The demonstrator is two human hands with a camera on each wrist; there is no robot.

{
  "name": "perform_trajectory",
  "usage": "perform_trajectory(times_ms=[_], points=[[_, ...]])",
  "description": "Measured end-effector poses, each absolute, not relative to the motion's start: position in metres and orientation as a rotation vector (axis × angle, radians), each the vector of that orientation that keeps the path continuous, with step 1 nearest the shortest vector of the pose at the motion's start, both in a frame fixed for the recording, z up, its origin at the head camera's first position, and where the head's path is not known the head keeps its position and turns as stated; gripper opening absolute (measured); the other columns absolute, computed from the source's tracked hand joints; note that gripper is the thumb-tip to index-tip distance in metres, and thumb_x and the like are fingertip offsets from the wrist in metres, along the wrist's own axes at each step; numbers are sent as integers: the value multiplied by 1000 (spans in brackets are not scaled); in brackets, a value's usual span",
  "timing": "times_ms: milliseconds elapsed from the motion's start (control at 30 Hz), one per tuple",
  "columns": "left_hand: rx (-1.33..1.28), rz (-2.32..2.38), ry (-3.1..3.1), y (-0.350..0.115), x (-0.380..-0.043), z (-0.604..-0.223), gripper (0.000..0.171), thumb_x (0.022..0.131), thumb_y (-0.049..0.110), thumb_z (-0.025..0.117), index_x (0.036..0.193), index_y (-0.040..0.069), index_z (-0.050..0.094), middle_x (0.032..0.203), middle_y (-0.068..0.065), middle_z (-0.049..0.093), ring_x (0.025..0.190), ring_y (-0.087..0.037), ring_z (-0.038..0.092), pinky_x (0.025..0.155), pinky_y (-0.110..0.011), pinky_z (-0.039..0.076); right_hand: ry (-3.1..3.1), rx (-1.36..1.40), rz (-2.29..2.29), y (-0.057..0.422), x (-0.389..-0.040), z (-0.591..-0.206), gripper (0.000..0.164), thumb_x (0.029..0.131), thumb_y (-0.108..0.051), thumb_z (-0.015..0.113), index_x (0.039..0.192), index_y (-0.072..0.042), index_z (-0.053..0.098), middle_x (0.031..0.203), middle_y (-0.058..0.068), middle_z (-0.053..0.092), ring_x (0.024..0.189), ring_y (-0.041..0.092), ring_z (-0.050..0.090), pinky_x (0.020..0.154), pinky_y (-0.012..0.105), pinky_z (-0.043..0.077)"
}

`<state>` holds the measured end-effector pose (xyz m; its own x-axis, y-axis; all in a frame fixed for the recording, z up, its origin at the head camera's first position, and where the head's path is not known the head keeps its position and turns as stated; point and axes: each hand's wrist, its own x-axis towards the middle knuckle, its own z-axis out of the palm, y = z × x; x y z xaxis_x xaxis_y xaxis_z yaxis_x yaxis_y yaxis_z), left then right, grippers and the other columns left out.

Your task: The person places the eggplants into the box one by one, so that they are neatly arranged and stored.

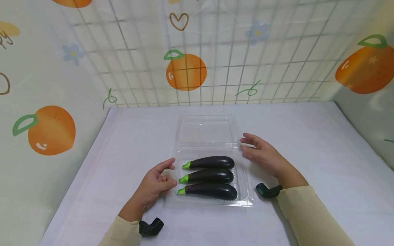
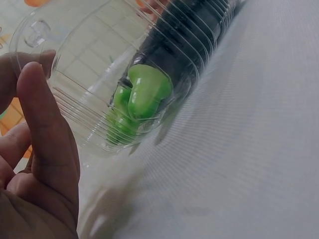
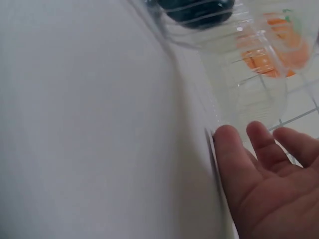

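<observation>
A clear plastic clamshell box (image 1: 246, 196) lies on the table with its lid (image 1: 207, 131) folded back. Inside it, three dark eggplants with green stems are lined up: a top one (image 1: 212, 162), a middle one (image 1: 210, 176) and a bottom one (image 1: 212, 191). My left hand (image 1: 155, 184) is at the box's left edge, thumb and index finger apart; in the left wrist view its fingertips (image 2: 32, 74) meet the clear rim. By the right edge, near the hinge, is my right hand (image 1: 261, 153) with loosely bent fingers. Whether it touches the plastic I cannot tell.
A white cloth covers the table (image 1: 138, 136). Behind it stands a wire grid (image 1: 227, 75) under a sheet printed with oranges, and printed sheets hang at both sides. Each wrist wears a small black device, one on the left (image 1: 151, 227) and one on the right (image 1: 268, 190).
</observation>
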<state>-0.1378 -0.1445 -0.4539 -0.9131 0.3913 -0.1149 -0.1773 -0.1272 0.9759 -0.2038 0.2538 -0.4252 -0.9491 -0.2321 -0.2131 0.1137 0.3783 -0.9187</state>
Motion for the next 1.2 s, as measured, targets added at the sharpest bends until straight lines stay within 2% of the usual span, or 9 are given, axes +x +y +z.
perform_trajectory(times_ms=[67, 133, 200, 300, 400, 600, 700, 933, 1200], points=[[234, 2098, 1776, -145, -138, -454, 83, 85, -6, 72, 157, 4, 33, 127, -1, 42, 66, -4, 50, 57, -18, 48, 2334, -139, -1573, 253, -205, -426, 82, 98, -38, 65, 163, -14, 21, 163, 14, 31, 151, 37, 30, 120, 63, 25], [237, 2099, 1777, -146, -138, -455, 84, 84, -6, 73, 157, 4, 33, 127, -1, 43, 66, -4, 50, 57, -18, 48, 2332, -175, -1553, 252, -206, -425, 82, 98, -35, 65, 163, -13, 20, 164, 14, 30, 151, 37, 31, 120, 58, 27], [247, 2095, 1780, -146, -139, -455, 84, 84, -6, 73, 157, 4, 33, 127, -1, 43, 66, -3, 50, 57, -17, 48, 2311, -197, -1564, 252, -207, -425, 83, 97, -30, 67, 163, -12, 20, 165, 15, 29, 149, 37, 35, 118, 43, 36], [266, 2087, 1787, -146, -139, -455, 83, 85, -5, 73, 157, 4, 33, 127, -1, 42, 66, -3, 51, 57, -17, 49, 2259, -213, -1608, 255, -208, -427, 84, 96, -23, 69, 163, -10, 19, 165, 16, 28, 148, 36, 37, 106, 21, 45], [279, 2091, 1784, -147, -140, -454, 82, 86, -5, 72, 157, 3, 33, 127, -1, 42, 67, -3, 51, 57, -17, 49, 2196, -219, -1668, 256, -210, -430, 85, 96, -19, 69, 163, -11, 18, 164, 16, 27, 146, 32, 40, 96, 10, 45], [270, 2108, 1764, -148, -140, -455, 84, 85, -5, 73, 157, 3, 33, 127, -1, 43, 67, -3, 52, 57, -16, 49, 2111, -275, -1738, 253, -213, -432, 86, 97, -13, 66, 164, -14, 12, 163, 19, 25, 127, 3, 54, 96, 13, 48], [272, 2107, 1758, -148, -140, -456, 84, 85, -5, 73, 158, 3, 32, 127, -1, 43, 67, -3, 52, 57, -17, 49, 2076, -280, -1774, 253, -213, -433, 87, 98, -9, 64, 164, -15, 8, 162, 21, 23, 121, -3, 57, 96, 15, 49], [266, 2112, 1751, -148, -140, -455, 84, 85, -5, 73, 158, 4, 32, 127, 0, 43, 68, -3, 52, 57, -17, 49, 2053, -303, -1842, 253, -211, -432, 90, 97, -4, 64, 164, -21, 7, 160, 23, 22, 121, 2, 59, 96, 18, 52], [261, 2110, 1754, -147, -139, -456, 83, 86, -4, 72, 158, 5, 32, 128, -1, 42, 69, -4, 52, 58, -18, 50, 2187, -297, -1800, 253, -208, -432, 85, 96, -12, 69, 162, -26, 17, 160, 18, 29, 129, 16, 50, 94, 16, 51]])
